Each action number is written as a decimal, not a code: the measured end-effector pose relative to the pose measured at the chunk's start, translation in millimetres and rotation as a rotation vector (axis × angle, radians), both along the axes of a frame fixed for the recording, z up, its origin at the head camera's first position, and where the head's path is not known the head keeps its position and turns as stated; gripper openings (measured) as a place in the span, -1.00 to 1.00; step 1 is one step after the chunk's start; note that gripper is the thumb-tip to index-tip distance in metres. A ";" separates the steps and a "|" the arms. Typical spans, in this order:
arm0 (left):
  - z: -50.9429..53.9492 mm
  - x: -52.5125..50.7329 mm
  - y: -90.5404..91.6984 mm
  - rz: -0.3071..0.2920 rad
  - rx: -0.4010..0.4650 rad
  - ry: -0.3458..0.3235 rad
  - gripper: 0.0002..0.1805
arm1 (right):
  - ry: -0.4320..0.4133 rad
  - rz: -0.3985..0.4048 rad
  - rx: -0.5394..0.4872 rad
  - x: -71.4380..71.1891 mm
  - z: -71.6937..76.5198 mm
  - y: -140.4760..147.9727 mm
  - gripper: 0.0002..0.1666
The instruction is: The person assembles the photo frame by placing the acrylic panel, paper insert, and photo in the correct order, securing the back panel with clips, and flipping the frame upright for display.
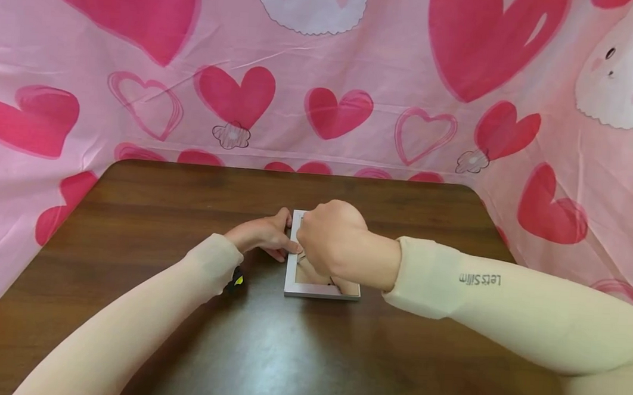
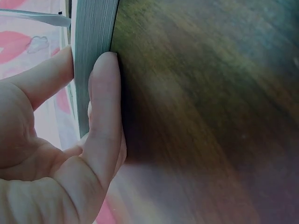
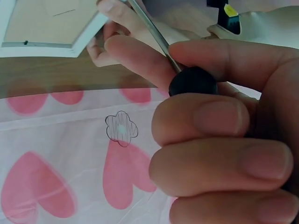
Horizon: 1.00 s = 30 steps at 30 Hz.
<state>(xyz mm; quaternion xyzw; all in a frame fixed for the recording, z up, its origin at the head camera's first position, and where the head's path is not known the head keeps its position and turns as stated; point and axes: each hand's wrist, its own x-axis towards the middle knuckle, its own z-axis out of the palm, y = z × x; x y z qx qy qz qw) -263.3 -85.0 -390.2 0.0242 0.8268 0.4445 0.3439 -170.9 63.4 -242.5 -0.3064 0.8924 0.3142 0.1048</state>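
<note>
R hand [image 1: 333, 240] is curled round the black handle [image 3: 193, 81] of a thin-shafted tool, prob. a screwdriver [image 3: 154, 35], over the picture frame [image 1: 319, 291]; L hand [image 1: 263, 233] grips its left rail, thumb on top, fingers along the outer side. Cream sleeves [image 1: 154, 314] reach in from the near side, the R one w/ dark lettering, & a black-and-yellow item [image 1: 237, 280] sits by the L wrist. Frame lies flat on the worktop [image 1: 222, 348], around mid-width, partly hidden under the R hand; tan backing [image 3: 51, 21] sits recessed inside pale rails w/ a small dark tab [image 3: 25, 43] at the inner edge, so it's prob. face down. Can't tell if the tool tip touches it. Handling, my guess: light, stiff rails, smooth enough to slide if pushed sideways, so the L-hand brace makes sense; backing looks like thin board, easily dented or torn by a hard pry, & any glazing below (not visible) would be fragile. Best hold = both long side rails, off the backing. Long axis runs near-far, pointing away from the person, short ends facing the person & the far edge, approx. square to it. Beyond hangs a pink heart-print cloth [image 1: 278, 109].
</note>
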 end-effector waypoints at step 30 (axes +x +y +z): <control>-4.0 -3.2 -4.8 0.025 0.067 -0.060 -0.29 | -0.148 -0.113 -0.075 -16.0 -12.8 29.0 -0.89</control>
